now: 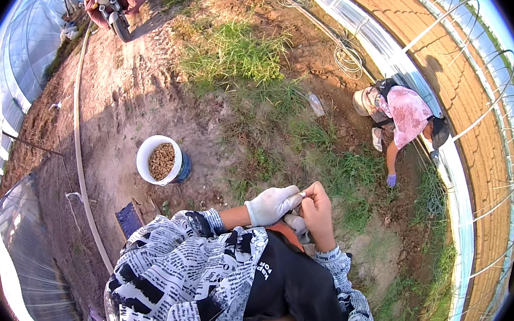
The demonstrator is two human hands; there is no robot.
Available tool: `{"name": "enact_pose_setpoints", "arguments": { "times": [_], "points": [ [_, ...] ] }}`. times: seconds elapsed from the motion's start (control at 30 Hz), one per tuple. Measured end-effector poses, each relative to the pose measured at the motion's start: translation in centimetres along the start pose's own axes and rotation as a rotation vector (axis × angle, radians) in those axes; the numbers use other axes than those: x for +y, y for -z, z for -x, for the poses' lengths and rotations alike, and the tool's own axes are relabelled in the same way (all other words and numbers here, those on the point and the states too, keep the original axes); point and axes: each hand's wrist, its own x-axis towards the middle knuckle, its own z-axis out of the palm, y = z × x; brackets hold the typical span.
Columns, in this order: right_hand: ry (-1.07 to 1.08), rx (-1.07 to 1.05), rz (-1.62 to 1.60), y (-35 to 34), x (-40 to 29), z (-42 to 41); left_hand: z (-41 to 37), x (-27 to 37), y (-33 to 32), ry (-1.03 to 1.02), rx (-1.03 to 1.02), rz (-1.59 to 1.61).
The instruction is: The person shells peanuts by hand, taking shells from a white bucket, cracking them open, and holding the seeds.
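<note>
My left hand (272, 206), in a white glove, meets my bare right hand (317, 214) in front of my body. The fingertips of both hands are closed together on a small pale item (302, 194), perhaps a glove fingertip; it is too small to tell. Just below the hands lies a greyish-white glove or cloth (297, 225), partly hidden by them. Something orange (286, 234) shows between it and my black clothing. To the left on the soil, a white bucket (143, 159) holds many small brown lumps (161, 161).
A person in a pink top (408, 112) bends at the right by plastic sheeting, a purple-gloved hand low. A long hose or pipe (77, 140) runs along the left. A motorcycle (114, 12) stands at upper left. Grass, a clear bottle (315, 105) and coiled line (348, 60) lie ahead.
</note>
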Motion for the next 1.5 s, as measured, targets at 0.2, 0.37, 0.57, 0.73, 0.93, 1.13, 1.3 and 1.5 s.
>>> {"name": "enact_pose_setpoints", "arguments": {
  "times": [0.2,0.37,0.57,0.73,0.93,1.13,1.3,1.5],
  "points": [
    [-0.014,-0.260,0.117,2.1,-1.6,-3.4,-0.9,0.8,-0.4,0.033,0.114,-0.005],
    [0.045,-0.456,0.242,1.0,-0.7,-6.6,-0.3,0.1,0.7,0.130,0.209,-0.018],
    [0.089,-0.535,0.296,-2.8,-0.7,-11.0,-0.3,-1.5,5.8,0.260,0.167,0.153],
    [0.255,-0.524,0.322,-9.4,-0.8,-15.6,0.2,-4.5,13.0,0.300,0.134,0.356],
    [0.185,-0.600,0.397,-18.0,-2.1,-19.8,2.6,-9.5,20.8,0.335,0.132,0.610],
    [0.117,-0.670,0.401,-23.6,-2.9,-24.8,2.6,-8.4,29.0,0.336,0.082,0.780],
    [0.176,-0.696,0.275,-26.1,-3.0,-31.9,0.2,-8.2,35.4,0.391,0.122,0.898],
    [-0.111,-0.783,0.006,-30.4,-9.3,-41.6,-5.4,-7.8,44.1,0.340,0.344,0.762]
  ]
}}
